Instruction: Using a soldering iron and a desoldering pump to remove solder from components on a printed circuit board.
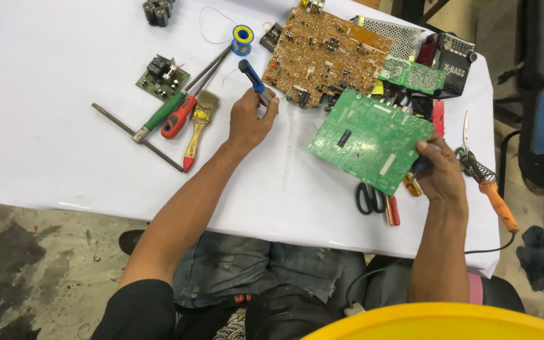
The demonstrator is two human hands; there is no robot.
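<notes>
My left hand [251, 116] is closed around a blue-handled tool [253, 78] whose upper end points up and left, near the brown circuit board [325, 55]. My right hand [441, 171] grips the right edge of a large green circuit board [369, 140] and holds it tilted over the white table [51, 126]. A dark blue object is partly hidden between that hand's fingers and the board.
Left of my left hand lie a paintbrush [198, 126], a red-handled screwdriver [179, 117], a green-handled screwdriver [165, 110], a metal rod [136, 136] and a small circuit board [162, 77]. A solder spool [242, 36], scissors [369, 197], an orange-handled soldering iron [492, 189] and a black radio [451, 62] are also there.
</notes>
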